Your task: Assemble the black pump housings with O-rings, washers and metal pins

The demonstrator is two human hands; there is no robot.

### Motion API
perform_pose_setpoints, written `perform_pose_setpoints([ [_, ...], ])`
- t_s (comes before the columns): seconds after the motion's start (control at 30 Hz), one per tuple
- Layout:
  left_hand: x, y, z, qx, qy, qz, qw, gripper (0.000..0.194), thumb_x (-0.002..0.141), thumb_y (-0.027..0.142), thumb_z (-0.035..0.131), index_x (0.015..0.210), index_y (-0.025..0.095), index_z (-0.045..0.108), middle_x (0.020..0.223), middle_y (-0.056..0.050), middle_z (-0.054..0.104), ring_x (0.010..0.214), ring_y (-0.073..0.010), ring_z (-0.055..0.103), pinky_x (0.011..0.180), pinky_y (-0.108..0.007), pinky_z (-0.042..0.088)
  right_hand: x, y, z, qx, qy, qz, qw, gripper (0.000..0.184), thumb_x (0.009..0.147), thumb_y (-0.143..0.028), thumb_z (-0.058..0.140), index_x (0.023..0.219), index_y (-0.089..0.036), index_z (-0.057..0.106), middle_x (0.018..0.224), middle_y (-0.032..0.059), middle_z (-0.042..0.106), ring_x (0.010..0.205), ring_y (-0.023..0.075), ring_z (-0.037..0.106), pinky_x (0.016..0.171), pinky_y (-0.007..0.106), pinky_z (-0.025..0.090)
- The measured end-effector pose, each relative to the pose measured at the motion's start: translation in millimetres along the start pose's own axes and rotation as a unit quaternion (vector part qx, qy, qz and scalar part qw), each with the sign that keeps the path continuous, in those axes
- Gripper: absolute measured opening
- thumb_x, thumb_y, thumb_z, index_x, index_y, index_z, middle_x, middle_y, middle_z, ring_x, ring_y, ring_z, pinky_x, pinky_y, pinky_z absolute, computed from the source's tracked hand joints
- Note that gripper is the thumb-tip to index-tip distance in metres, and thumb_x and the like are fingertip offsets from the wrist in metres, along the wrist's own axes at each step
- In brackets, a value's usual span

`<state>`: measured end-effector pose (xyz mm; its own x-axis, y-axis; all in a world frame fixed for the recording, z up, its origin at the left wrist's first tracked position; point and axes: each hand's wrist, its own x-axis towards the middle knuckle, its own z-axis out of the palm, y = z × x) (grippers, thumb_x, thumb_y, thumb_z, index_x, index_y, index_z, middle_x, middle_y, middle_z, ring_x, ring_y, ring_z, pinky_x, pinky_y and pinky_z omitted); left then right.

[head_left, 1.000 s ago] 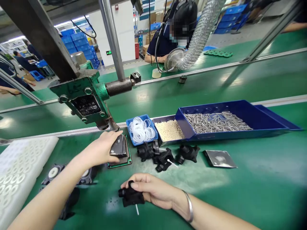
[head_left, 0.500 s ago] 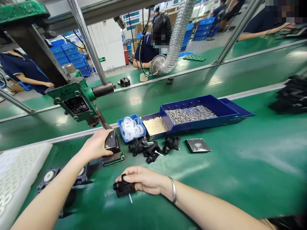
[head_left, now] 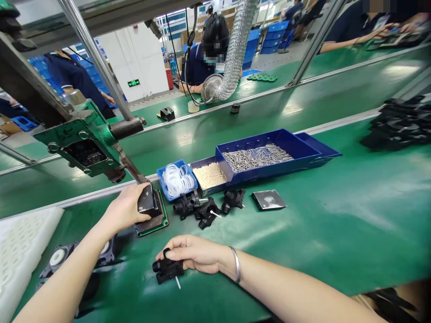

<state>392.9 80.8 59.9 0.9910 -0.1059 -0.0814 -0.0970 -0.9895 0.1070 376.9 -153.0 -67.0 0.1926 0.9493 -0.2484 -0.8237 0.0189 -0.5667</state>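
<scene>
My left hand point(head_left: 126, 208) is wrapped around a dark metal block point(head_left: 148, 202) on the base of a green hand press point(head_left: 89, 143). In my right hand point(head_left: 191, 253), just above the green bench, I grip a black plastic fitting point(head_left: 168, 269) between thumb and fingers. A thin white pin point(head_left: 178, 282) sticks out from its lower side. Behind my right hand lie several similar black fittings point(head_left: 208, 213), some with white pins. A flat dark metal block point(head_left: 269, 200) rests to their right.
A small blue tray point(head_left: 162, 181) holds white rings. Beside it stand a bin of cream-coloured small parts point(head_left: 209, 175) and a blue bin point(head_left: 269, 168) of metal pins. White trays point(head_left: 30, 242) and black parts with white rings point(head_left: 57, 257) lie left. Black parts point(head_left: 400, 123) are piled right. Co-workers sit beyond.
The camera view has shifted, so the bench items appear further left. Both hands keep their grips; the black fitting is tilted slightly differently. A co-worker at the back left has moved right.
</scene>
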Motion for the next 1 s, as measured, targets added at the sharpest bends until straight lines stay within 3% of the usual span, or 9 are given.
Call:
perform_pose_setpoints([
  [0.4, -0.6, -2.3, 1.3, -0.001, -0.011, -0.004, 1.000, 0.089, 0.062, 0.030, 0.080, 0.143, 0.019, 0.045, 0.140, -0.015, 0.057, 0.128, -0.0348, 0.054, 0.106, -0.042, 0.044, -1.8, 0.4, 0.9, -0.024, -0.007, 0.005, 1.000, 0.038, 0.072, -0.038, 0.088, 0.097, -0.013, 0.074, 0.120, 0.0113, 0.072, 0.094, 0.0145, 0.070, 0.083, 0.025, 0.049],
  [0.67, -1.4, -2.0, 3.1, -0.027, -0.015, -0.010, 0.999, 0.095, 0.057, 0.041, 0.089, 0.140, 0.023, 0.048, 0.138, -0.015, 0.058, 0.126, -0.0379, 0.054, 0.104, -0.046, 0.044, -3.7, 2.1, 2.1, -0.027, -0.016, -0.001, 0.999, 0.035, 0.076, -0.037, 0.085, 0.099, -0.014, 0.074, 0.125, 0.0124, 0.070, 0.104, 0.0190, 0.069, 0.091, 0.031, 0.048],
  [1.0, -3.7, 4.4, 12.0, -0.034, 0.002, -0.027, 0.999, 0.091, 0.056, 0.037, 0.089, 0.137, 0.019, 0.051, 0.133, -0.017, 0.059, 0.122, -0.0400, 0.055, 0.102, -0.049, 0.046, -5.4, 4.9, 5.0, -0.038, -0.009, -0.008, 0.999, 0.036, 0.080, -0.035, 0.083, 0.105, -0.011, 0.073, 0.124, 0.0155, 0.070, 0.107, 0.0212, 0.069, 0.101, 0.038, 0.047],
])
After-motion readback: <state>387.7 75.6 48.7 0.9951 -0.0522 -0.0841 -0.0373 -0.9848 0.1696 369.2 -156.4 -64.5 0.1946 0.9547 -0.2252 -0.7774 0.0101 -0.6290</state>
